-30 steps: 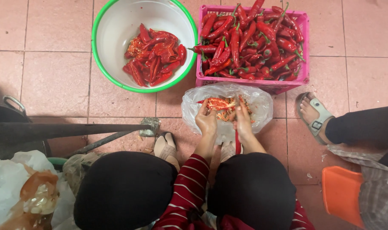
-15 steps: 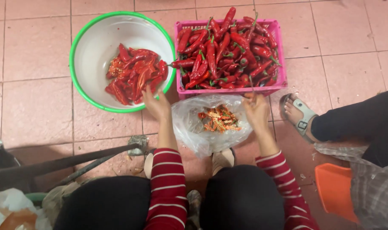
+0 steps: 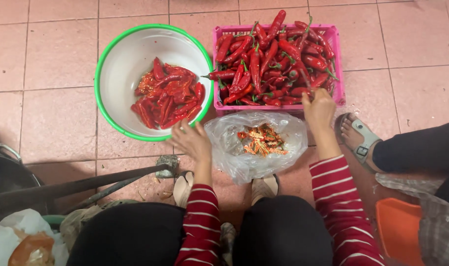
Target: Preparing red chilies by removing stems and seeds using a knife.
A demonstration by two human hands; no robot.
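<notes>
Left hand (image 3: 194, 140) hangs open and empty, fingers loosely spread, just at the near rim of the white bowl with the green rim (image 3: 117, 74); whether it touches the rim cannot be told. Inside that bowl lies a heap of split red chillies (image 3: 167, 99), bunched toward its right side. Right hand (image 3: 319, 108) is closed at the front edge of the pink plastic basket (image 3: 328, 33), gripping a thin dark stem or tool (image 3: 307, 81) that sticks up among the whole red chillies (image 3: 271, 59); what it is exactly cannot be told. Those chillies fill the basket, many with green stalks on.

Between the two hands, on the pink tiled floor (image 3: 52, 118), a clear plastic bag (image 3: 254, 148) lies open, holding a small pile of chilli seeds and trimmings (image 3: 262, 140). Both forearms wear red and white striped sleeves (image 3: 200, 221). At the right edge, another person's foot in a grey sandal (image 3: 360, 138) rests on the floor, beside an orange stool (image 3: 399, 229). At the left, a dark metal bar (image 3: 81, 184) crosses the floor.
</notes>
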